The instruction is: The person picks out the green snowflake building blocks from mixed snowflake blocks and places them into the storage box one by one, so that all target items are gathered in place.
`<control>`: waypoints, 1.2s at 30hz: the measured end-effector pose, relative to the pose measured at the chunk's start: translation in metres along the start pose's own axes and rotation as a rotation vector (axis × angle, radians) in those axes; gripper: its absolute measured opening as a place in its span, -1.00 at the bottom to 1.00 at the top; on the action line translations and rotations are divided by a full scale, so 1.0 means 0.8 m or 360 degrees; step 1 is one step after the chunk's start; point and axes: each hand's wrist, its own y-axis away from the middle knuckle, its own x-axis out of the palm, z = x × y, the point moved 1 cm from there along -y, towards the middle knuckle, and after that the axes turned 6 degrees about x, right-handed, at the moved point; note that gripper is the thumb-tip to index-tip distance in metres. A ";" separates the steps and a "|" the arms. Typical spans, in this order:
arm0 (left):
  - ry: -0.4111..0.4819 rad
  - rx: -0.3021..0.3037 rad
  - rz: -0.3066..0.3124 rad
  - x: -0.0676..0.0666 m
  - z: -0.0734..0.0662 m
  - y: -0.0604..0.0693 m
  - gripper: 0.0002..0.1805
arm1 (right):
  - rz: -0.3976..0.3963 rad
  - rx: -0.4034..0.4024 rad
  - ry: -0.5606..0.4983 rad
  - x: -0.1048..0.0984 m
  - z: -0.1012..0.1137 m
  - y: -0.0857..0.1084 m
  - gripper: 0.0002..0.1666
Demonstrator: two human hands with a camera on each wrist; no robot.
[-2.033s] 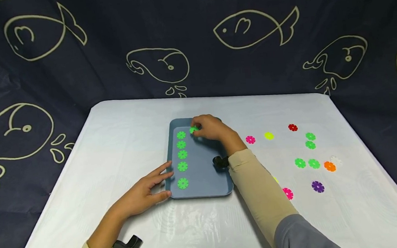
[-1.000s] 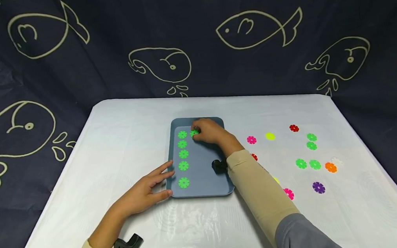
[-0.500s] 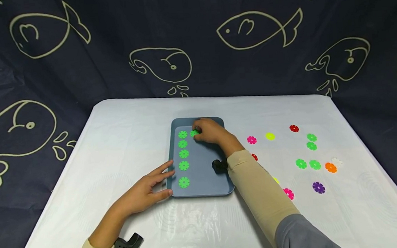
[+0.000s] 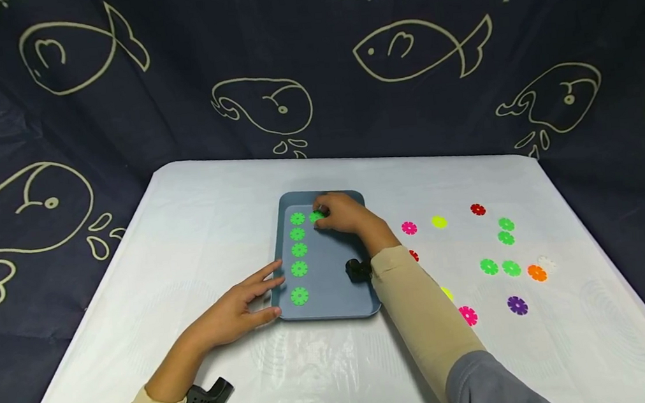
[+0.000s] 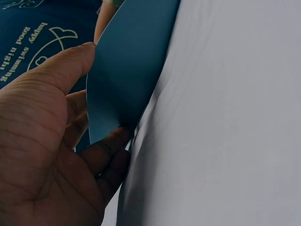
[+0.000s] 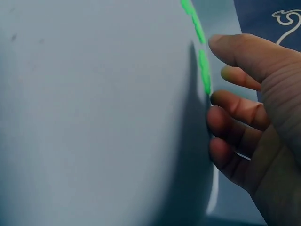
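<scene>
A shallow blue-grey tray [image 4: 339, 296] lies on the white table in the head view. Along its left side runs a column of several green notched plastic discs [image 4: 298, 250]. My right hand [image 4: 343, 214] reaches to the tray's far end, thumb and fingertips round another green notched disc [image 4: 316, 217] beside the column's top one. In the right wrist view that green disc [image 6: 204, 70] lies flat on the tray floor between thumb and fingertips. My left hand [image 4: 229, 315] rests its extended, spread fingers and thumb on the tray's left rim [image 5: 127, 70].
Right of the tray, loose notched discs are scattered: pink [image 4: 409, 228], yellow [image 4: 439, 222], red [image 4: 477, 209], several green [image 4: 489, 266], orange [image 4: 537, 273], a whitish one [image 4: 547, 263] and purple [image 4: 518, 305]. A dark fish-print cloth [image 4: 327, 118] hangs behind the table.
Over the last two seconds my right hand has shifted slightly nearer with the green disc, bringing it level with the column's top disc. My left hand stays on the rim.
</scene>
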 end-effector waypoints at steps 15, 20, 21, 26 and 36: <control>0.0006 0.0010 0.0001 0.000 -0.001 -0.001 -0.26 | 0.0007 -0.0112 -0.0223 -0.016 0.010 0.022 -0.42; 0.0008 0.0017 -0.0004 0.000 -0.001 -0.001 -0.26 | -0.0055 -0.0109 -0.0257 -0.026 0.016 0.034 -0.40; 0.0008 0.0020 -0.0006 0.000 -0.002 -0.001 -0.27 | -0.0067 -0.0105 -0.0263 -0.029 0.017 0.037 -0.39; -0.0003 0.0037 -0.0016 0.001 -0.002 -0.002 -0.28 | -0.0126 -0.0121 -0.0262 -0.039 0.019 0.053 -0.40; -0.0013 0.0018 -0.0003 0.001 -0.002 -0.001 -0.26 | -0.0245 -0.0116 -0.0280 -0.054 0.011 0.095 -0.40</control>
